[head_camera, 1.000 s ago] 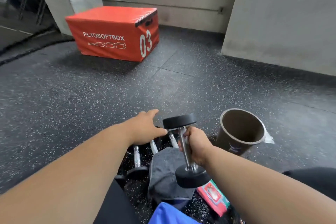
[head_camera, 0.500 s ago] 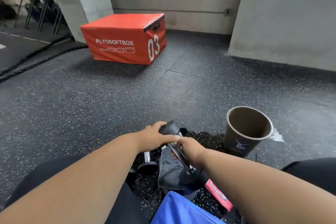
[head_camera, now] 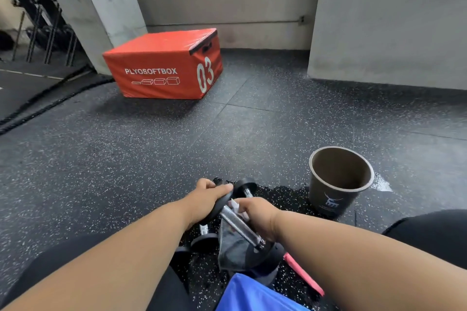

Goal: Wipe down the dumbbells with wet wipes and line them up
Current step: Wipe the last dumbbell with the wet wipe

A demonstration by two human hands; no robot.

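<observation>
Dumbbell (head_camera: 238, 225) held tilted above the speckled rubber floor (head_camera: 126, 159), close to the floor's near edge, its chrome handle running from a black head at upper left to a second black head at lower right. Left hand (head_camera: 206, 201) curls over and grips the upper head. Right hand (head_camera: 255, 212) closes on the handle from the right with a crumpled white wet wipe (head_camera: 235, 206) pinched between fingers and chrome. A second dumbbell (head_camera: 246, 188) lies on the floor just beyond the hands, one black head and a short length of its handle showing; further dumbbell heads (head_camera: 204, 241) lie partly hidden beneath the left forearm. A grey cloth (head_camera: 231, 252) lies under the held dumbbell, with a pink packet (head_camera: 302, 272) just to its right and a blue item (head_camera: 250, 295) at the bottom edge of the view. A dark paper cup (head_camera: 337, 184) stands upright on the floor to the right of the hands. An orange box (head_camera: 164, 65) marked PLYOSOFTBOX 03 sits well apart toward the far side of the floor, near a concrete pillar (head_camera: 106, 7).
</observation>
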